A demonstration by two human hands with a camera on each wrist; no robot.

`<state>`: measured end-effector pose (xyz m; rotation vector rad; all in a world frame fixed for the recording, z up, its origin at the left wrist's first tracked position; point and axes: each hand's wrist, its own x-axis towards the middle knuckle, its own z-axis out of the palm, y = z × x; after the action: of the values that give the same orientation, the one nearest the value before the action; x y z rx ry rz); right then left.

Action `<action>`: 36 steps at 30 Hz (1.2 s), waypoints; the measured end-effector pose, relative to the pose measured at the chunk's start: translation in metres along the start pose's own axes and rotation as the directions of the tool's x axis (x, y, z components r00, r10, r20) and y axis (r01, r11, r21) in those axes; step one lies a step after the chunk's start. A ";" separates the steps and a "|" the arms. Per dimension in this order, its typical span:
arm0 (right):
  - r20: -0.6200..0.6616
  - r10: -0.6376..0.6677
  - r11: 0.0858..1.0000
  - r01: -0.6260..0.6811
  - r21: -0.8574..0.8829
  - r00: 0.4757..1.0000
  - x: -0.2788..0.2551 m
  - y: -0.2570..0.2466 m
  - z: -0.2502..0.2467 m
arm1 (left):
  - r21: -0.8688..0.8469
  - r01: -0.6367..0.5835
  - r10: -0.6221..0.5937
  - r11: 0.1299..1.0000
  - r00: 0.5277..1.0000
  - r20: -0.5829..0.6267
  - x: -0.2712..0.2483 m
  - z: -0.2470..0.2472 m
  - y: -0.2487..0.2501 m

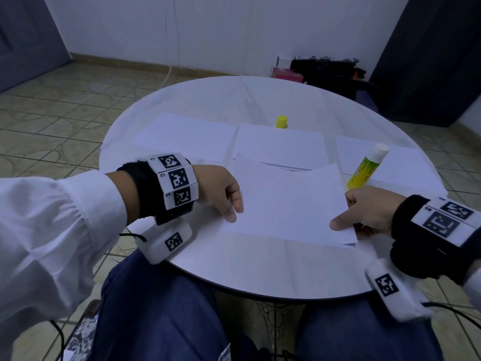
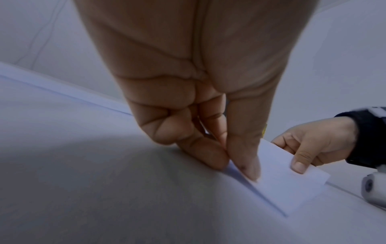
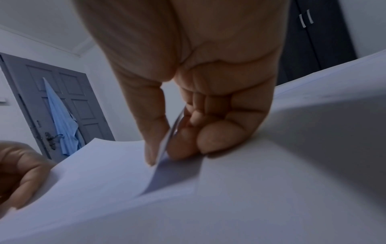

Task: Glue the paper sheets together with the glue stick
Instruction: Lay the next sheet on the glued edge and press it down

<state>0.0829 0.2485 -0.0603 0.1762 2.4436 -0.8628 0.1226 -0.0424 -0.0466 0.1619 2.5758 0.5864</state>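
A loose sheet (image 1: 187, 135) lies flat at the far left of the surface (image 1: 260, 264). The left hand (image 1: 221, 190) pinches the near-left edge of the raised sheet (image 1: 286, 201) between thumb and fingers; if that grip slackens, the paper could sag and land crooked on the sheet beneath (image 1: 281, 144). The right hand (image 1: 369, 212) pinches the right edge while the uncapped glue stick (image 1: 367, 166) seems tucked in the same hand, so it could smear the paper or slip. Its yellow cap (image 1: 282, 121) stands behind.
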 end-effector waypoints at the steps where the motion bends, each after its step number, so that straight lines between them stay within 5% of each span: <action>1: 0.000 0.000 1.000 0.000 0.003 1.000 0.000 0.000 0.000 | 0.000 -0.002 0.002 1.000 1.000 0.002 0.000 0.000 0.000; 36: -0.016 -0.077 0.967 0.071 -0.244 0.997 -0.025 -0.012 -0.007 | -0.027 0.061 -0.061 0.998 0.998 0.000 0.004 0.002 0.004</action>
<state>0.0972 0.2446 -0.0364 0.0061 2.5678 -0.5858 0.1207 -0.0375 -0.0484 0.0744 2.5621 0.5987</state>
